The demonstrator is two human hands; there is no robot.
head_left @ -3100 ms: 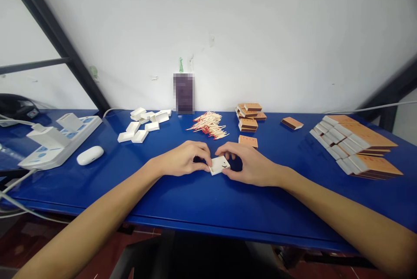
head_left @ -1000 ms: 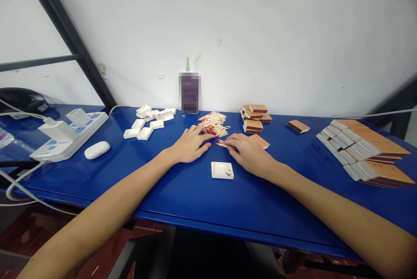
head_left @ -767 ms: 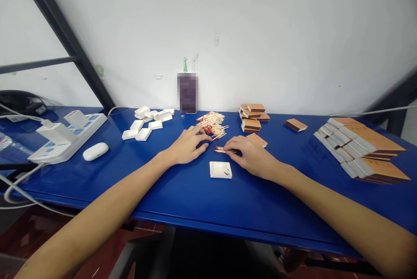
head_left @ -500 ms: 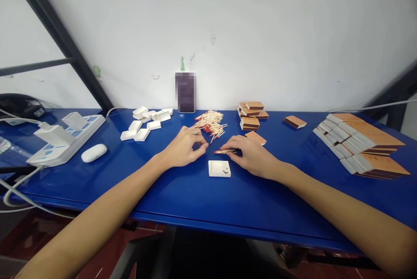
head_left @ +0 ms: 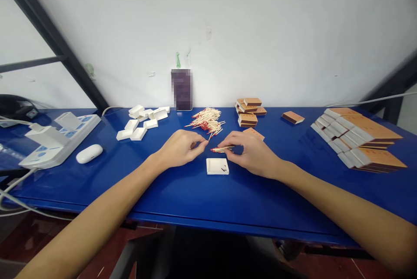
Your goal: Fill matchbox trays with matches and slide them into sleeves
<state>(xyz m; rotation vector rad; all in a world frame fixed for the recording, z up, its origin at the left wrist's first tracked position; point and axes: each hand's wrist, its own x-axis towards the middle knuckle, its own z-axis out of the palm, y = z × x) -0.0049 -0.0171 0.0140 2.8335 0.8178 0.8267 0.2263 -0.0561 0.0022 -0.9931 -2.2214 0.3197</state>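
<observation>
A small bunch of red-tipped matches (head_left: 219, 150) lies between the thumb and fingers of my right hand (head_left: 252, 153), heads pointing left. My left hand (head_left: 182, 148) is closed in a pinch, thumb and forefinger meeting at the end of a single match (head_left: 210, 137) at the near edge of the loose match pile (head_left: 206, 119). Just below both hands sits a white matchbox tray (head_left: 217, 166) with a few dark marks at its right side. Behind my right hand, an orange matchbox sleeve (head_left: 254, 133) is partly hidden.
White trays (head_left: 139, 134) lie scattered at back left. Orange matchboxes (head_left: 248, 120) are piled behind my right hand, one sleeve (head_left: 293, 117) lies apart, and a large stack (head_left: 368, 140) stands far right. A power strip (head_left: 61, 140) and white earbud case (head_left: 89, 154) are left.
My left fingertips have closed together at a match by the pile's near edge. My right hand stays on its bunch of matches. The whole view has shifted slightly.
</observation>
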